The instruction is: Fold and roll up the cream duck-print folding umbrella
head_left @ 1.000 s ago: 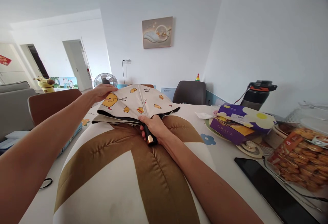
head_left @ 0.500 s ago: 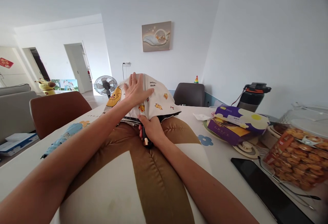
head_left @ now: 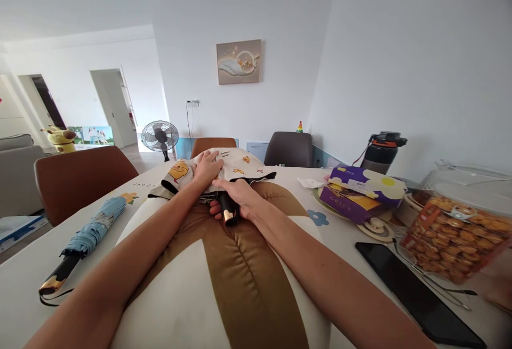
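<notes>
While a plump white cushion with satiny brown bands [head_left: 256, 279] fills the foreground, a furled light-blue umbrella [head_left: 92, 229] with a black-and-gold handle lies to its left on the white table [head_left: 20, 279]. To its right lie a flat black phone [head_left: 412, 290] and, just beyond, a clear plastic jar of brown cookies [head_left: 452, 237]. Over the cushion's far part, the right hand [head_left: 240, 197] is wrapped around the black-and-gold handle of a cream fabric umbrella printed with yellow ducks [head_left: 250, 163]. The left hand [head_left: 207, 170], fingers extended, rests on its loosely folded canopy. Purple-and-white cardboard boxes [head_left: 352, 205] sit farther right, before a black bottle with orange trim [head_left: 378, 153]. Beyond the table stand a dark grey chair [head_left: 288, 149] and a round black fan [head_left: 160, 137]; a beige framed picture [head_left: 239, 62] hangs on the wall.
</notes>
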Demonstrator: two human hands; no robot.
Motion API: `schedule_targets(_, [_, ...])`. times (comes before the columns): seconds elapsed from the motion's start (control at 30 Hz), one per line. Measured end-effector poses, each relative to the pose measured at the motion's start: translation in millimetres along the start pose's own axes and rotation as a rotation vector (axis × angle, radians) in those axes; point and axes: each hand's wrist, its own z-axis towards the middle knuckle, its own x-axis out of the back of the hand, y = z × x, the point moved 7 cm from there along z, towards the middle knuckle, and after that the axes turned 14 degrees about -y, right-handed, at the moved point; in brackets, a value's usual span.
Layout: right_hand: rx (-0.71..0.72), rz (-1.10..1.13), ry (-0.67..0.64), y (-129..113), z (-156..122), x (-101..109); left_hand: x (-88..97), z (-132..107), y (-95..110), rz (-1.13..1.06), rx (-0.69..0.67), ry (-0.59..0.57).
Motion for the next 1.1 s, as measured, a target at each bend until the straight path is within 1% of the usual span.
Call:
schedule_targets(0.1, [-0.061, 0.112, -0.092, -4, 0, -4, 4.2, -2, -3, -0.079, -0.009, 0.029])
schedule_targets(0.2, [-0.11, 0.172, -0.156, -6, 0, -4, 7.4, -2, -5, -0.15, -0.043, 0.056])
schedule_targets(0.3, [-0.151, 0.157, -0.203, -7, 1, -4, 9.3, -2, -7, -0.209, -0.055, 0.061])
schedule_targets(0.37, [-0.186, 0.117, -0.209, -7, 2, -3, 10.1, -2, -8, -0.233, -0.052, 0.064])
schedule_targets(0.47, [-0.236, 0.051, -0.169, -6, 3, -1, 11.9, -3, -8, -0.233, -0.065, 0.087])
schedule_targets(0.6, [-0.232, 0.016, -0.118, -5, 3, -4, 15.6, -6, -8, -0.208, -0.071, 0.124])
schedule_targets(0.77, [-0.134, 0.016, -0.07, -3, 2, -14, 20.2, -13, -6, -0.194, -0.026, 0.136])
schedule_targets(0.9, [-0.037, -0.07, 0.013, -5, -3, -19, 26.1, -20, 1, -0.19, -0.057, 0.182])
schedule_targets(0.97, [-0.014, -0.145, 0.068, -11, -8, -18, 31.7, -24, 3, -0.237, -0.071, 0.215])
schedule_targets(1.03, [0.016, -0.265, 0.127, -24, -12, -13, 40.8, -30, 4, -0.304, -0.059, 0.269])
schedule_targets(1.1, [0.092, -0.501, 0.214, -44, -13, -7, 52.4, -37, 2, -0.377, -0.018, 0.349])
